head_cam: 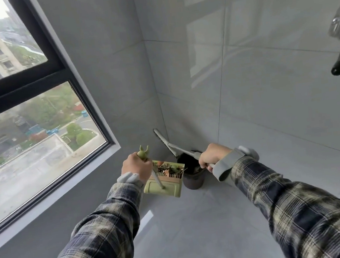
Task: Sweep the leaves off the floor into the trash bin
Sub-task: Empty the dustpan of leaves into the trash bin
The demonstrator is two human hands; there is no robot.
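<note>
Left of the matt dark trash bin (193,182) the dustpan (168,190) looks like matt green plastic, the broom (185,152) above it has a metallic-looking handle, and the wall tiles (266,86) behind are glossy.

Left hand (134,167) holds dustpan (167,189), right hand (212,155) broom (166,142).

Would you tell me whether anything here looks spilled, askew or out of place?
Nothing looks spilled or damaged. The leaves lie in the green dustpan, held by the left hand beside the trash bin. Only the broom looks unusual: the right hand holds it with its head raised toward the wall corner, off the floor.
</note>
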